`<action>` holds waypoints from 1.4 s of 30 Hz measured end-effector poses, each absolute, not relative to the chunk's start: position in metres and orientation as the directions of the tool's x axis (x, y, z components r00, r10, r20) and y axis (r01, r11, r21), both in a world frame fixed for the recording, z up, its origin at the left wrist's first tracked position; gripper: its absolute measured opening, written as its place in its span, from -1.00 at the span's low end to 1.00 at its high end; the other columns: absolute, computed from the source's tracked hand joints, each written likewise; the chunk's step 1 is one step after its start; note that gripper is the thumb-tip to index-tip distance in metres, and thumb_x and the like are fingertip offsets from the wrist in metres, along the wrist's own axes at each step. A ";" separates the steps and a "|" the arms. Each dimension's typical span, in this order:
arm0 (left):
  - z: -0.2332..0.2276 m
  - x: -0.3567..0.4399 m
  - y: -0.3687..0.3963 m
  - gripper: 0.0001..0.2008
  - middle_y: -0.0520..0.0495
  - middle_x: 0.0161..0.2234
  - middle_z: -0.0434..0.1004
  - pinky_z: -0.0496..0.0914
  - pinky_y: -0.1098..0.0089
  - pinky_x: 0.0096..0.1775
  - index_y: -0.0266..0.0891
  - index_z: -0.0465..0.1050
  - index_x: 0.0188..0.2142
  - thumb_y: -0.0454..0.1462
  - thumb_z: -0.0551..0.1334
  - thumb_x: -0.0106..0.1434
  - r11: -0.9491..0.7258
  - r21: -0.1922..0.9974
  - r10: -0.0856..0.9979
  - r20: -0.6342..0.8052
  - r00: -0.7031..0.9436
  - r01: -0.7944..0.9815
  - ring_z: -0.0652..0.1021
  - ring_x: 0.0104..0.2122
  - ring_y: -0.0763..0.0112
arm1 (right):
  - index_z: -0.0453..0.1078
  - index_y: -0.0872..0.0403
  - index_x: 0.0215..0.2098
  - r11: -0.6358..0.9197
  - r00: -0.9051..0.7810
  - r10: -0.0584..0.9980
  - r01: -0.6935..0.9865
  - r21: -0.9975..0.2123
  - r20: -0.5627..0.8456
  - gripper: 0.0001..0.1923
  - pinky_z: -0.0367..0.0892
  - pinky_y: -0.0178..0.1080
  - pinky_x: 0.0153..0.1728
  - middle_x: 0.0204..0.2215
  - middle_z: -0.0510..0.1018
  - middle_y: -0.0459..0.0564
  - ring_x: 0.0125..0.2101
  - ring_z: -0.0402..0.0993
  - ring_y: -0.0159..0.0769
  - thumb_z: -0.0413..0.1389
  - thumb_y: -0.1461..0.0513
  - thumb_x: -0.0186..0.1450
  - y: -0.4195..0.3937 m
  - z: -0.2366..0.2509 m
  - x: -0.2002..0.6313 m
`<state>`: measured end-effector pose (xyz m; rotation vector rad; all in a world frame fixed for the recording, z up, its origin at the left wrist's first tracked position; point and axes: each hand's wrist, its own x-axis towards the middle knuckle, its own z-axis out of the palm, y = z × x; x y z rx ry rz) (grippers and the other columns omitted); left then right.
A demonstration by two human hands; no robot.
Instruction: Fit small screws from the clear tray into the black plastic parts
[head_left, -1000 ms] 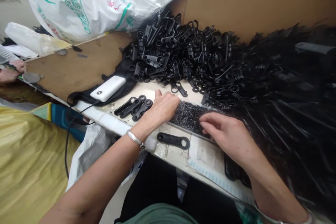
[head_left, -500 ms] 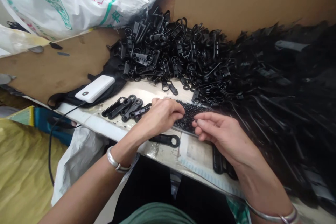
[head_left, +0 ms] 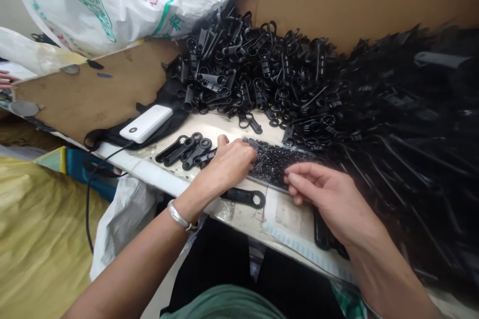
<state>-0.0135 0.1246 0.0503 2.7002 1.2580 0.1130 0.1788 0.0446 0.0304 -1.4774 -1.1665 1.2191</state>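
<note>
A shallow tray of tiny dark pieces lies between my two hands on the table. My left hand is at the tray's left end, its fingers curled and pressed together; what they hold, if anything, is hidden. At the tray's right end my right hand pinches thumb against forefinger, on something too small to make out. Under my left wrist lies a black plastic ring-ended handle piece. Several similar black handle pieces lie side by side left of my left hand.
A large heap of black plastic parts fills the back, and more long black parts pile up on the right. A white power bank with a cable rests on black cloth at left. Cardboard and a white sack stand behind.
The whole view has shifted a little, so things sit farther right. My left hand has moved slightly away from my right hand, showing more of the tray. My right hand keeps its pinch.
</note>
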 end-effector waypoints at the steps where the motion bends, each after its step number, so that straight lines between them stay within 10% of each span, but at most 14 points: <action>1: 0.050 -0.012 0.125 -0.79 -0.07 -0.47 0.47 0.05 0.20 -0.22 -0.30 0.33 -0.57 -0.48 0.09 0.15 -0.636 0.173 0.763 -0.005 0.646 0.752 0.40 -0.32 0.31 | 0.48 0.13 -0.26 -0.183 0.078 0.982 0.143 -0.973 -0.173 -0.71 0.31 -0.44 -0.53 -0.54 0.50 -0.07 -0.56 0.37 -0.44 0.29 0.09 0.16 0.044 0.032 0.179; 42: 0.048 0.011 0.163 -0.83 -0.18 -0.44 0.52 0.12 0.11 -0.13 -0.33 0.43 -0.49 -0.50 0.11 0.12 -0.604 0.107 0.793 -0.021 0.609 0.790 0.48 -0.31 0.21 | 0.49 0.11 -0.30 -0.159 0.081 0.986 0.228 -0.961 -0.144 -0.80 0.35 -0.44 -0.54 -0.57 0.51 -0.07 -0.58 0.39 -0.42 0.21 0.13 0.20 0.037 0.042 0.170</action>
